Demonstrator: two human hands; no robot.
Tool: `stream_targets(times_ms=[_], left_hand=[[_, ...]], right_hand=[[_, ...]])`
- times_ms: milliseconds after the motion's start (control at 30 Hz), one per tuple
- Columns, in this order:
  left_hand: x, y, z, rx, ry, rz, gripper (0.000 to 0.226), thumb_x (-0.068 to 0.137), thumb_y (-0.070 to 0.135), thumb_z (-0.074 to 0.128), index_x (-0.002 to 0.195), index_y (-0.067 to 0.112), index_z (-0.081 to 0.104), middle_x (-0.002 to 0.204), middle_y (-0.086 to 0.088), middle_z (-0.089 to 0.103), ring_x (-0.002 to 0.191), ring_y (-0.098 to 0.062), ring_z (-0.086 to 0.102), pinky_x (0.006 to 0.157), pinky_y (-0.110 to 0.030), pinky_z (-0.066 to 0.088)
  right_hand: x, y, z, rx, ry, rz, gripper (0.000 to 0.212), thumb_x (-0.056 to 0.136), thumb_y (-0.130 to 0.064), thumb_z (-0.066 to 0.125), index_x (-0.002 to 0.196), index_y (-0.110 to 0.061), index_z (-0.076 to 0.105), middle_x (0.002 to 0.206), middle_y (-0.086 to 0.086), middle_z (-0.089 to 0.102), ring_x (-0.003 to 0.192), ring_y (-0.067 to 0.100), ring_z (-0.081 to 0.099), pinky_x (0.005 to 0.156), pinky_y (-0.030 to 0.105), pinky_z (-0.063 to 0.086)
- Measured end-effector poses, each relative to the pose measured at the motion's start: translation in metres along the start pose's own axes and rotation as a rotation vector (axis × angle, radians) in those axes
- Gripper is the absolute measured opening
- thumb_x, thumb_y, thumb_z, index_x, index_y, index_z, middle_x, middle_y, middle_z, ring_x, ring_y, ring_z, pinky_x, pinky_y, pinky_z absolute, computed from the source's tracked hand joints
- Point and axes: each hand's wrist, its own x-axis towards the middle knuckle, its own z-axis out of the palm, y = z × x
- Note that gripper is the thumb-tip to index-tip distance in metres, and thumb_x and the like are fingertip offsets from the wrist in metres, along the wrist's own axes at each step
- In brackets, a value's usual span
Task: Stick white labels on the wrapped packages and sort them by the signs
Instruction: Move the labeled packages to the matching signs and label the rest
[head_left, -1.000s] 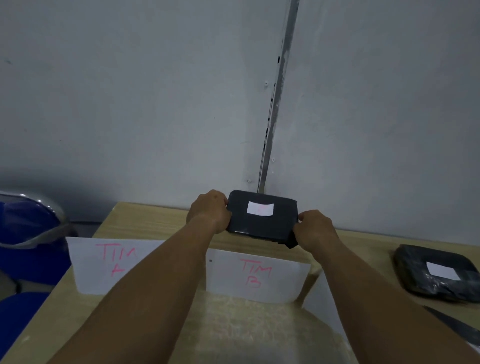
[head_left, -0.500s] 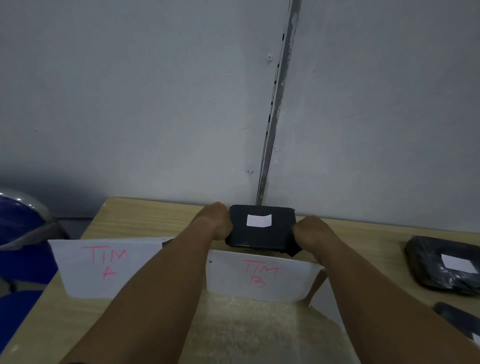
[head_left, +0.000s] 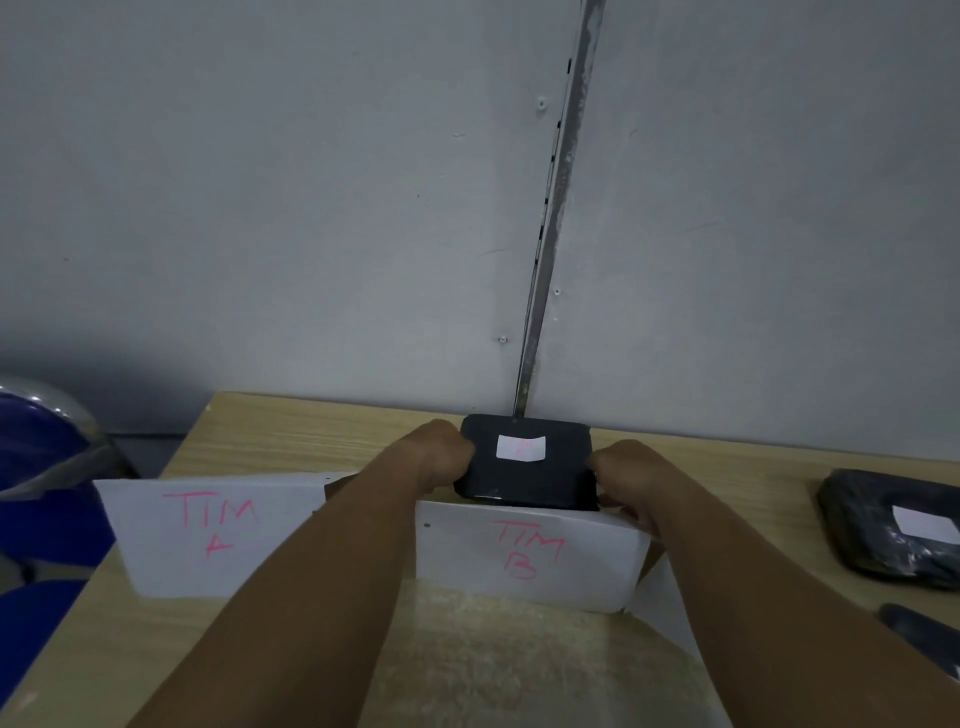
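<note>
Package (head_left: 524, 467) sits lower than a second ago. Then it was held up with its far edge against the wall (head_left: 260, 208); now it is down over the back of the table (head_left: 311, 436), its near edge meeting the top of the B sign (head_left: 530, 556). Whether it rests on the wood cannot be told, as the sign hides its underside. Both hands have come down with it and kept their grip. Its label (head_left: 521, 448) faces up as before.

The package lies between the hands. The left hand (head_left: 441, 457) clamps its left side and the right hand (head_left: 628, 478) its right side, fingers curled round the edges. The hands are apart by the package's width, and both forearms reach over the B sign to get there.

The far edge of the package is close to the wall, at the foot of the metal strip (head_left: 556, 208) that runs up it. Whether it touches the wall cannot be told. The B sign stands just in front of it. Bare tabletop stretches left of the left hand, behind the A sign (head_left: 213, 535), out to the table's left edge, where a blue chair (head_left: 41, 467) stands beside it. To the right, open wood lies between the right hand and a second package (head_left: 872, 540), which lies flat and well apart. A third package (head_left: 924, 642) shows nearer, cut off by the frame's right edge.
</note>
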Motion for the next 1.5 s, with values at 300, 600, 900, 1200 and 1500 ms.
stream_targets(times_ms=[300,600,900,1200,1500], left_hand=[[-0.043,0.014,-0.016,0.087,0.03,0.308,0.049,0.09,0.065,0.049,0.099,0.021,0.07,0.098,0.003,0.066,0.092,-0.017,0.061,0.08,-0.032,0.048],[-0.078,0.02,-0.005,0.507,-0.096,0.455,0.026,0.088,0.03,0.07,0.114,0.028,0.071,0.116,0.009,0.066,0.093,-0.007,0.056,0.074,-0.021,0.04],[-0.098,0.022,0.006,0.543,-0.216,0.408,0.028,0.086,0.032,0.073,0.113,0.028,0.072,0.1,0.015,0.061,0.092,-0.008,0.057,0.071,-0.023,0.043],[-0.103,0.055,0.013,0.552,-0.13,0.414,0.063,0.067,0.082,0.058,0.102,0.032,0.07,0.104,0.011,0.068,0.092,-0.007,0.062,0.084,-0.031,0.051],[-0.111,0.17,0.106,0.502,0.002,0.662,0.018,0.082,0.029,0.065,0.067,0.032,0.055,0.082,0.014,0.059,0.083,-0.012,0.06,0.075,-0.027,0.05]], right_hand=[[-0.033,-0.011,-0.015,-0.234,0.067,-0.3,0.052,0.093,-0.053,0.049,0.103,-0.006,0.069,0.106,0.012,0.07,0.088,0.021,0.062,0.072,0.031,0.045],[-0.087,0.004,-0.018,-0.56,-0.176,-0.484,0.037,0.083,-0.041,0.07,0.119,-0.035,0.066,0.12,-0.011,0.064,0.101,0.007,0.059,0.084,0.025,0.047],[-0.107,0.013,-0.006,-0.595,-0.221,-0.479,0.036,0.083,-0.038,0.07,0.118,-0.036,0.067,0.115,-0.011,0.066,0.095,0.009,0.063,0.082,0.027,0.053],[-0.117,0.034,-0.032,-0.35,-0.016,-0.524,0.039,0.085,-0.062,0.053,0.099,-0.03,0.069,0.102,-0.004,0.065,0.089,0.014,0.059,0.074,0.031,0.049],[-0.111,0.13,-0.106,-0.278,0.139,-0.507,0.031,0.087,-0.04,0.053,0.064,-0.019,0.056,0.07,-0.003,0.061,0.064,0.013,0.054,0.051,0.025,0.036]])
